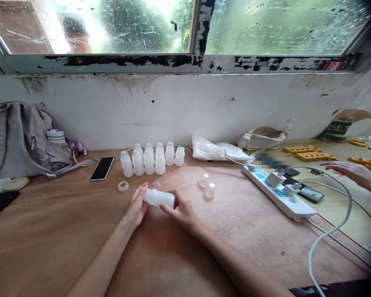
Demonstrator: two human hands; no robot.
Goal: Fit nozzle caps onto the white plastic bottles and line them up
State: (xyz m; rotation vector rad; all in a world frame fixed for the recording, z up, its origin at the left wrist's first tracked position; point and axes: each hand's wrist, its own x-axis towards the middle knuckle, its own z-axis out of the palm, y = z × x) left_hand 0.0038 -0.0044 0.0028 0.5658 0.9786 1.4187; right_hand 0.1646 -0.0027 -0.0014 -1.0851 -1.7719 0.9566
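Head camera, near field: my left hand (138, 208) and right hand (181, 210) both close their fingers on one frosted white plastic bottle (158, 197), lying sideways just above the bare plywood table (64, 231). Just beyond: a clear ring (123, 186), a small funnel-shaped insert (156, 184) and flat translucent discs (206, 187). Farther back: a cluster of matching upright bottles (151, 159), a glossy black phone (102, 168), and a grey fabric backpack (18, 138) against the scuffed white wall.
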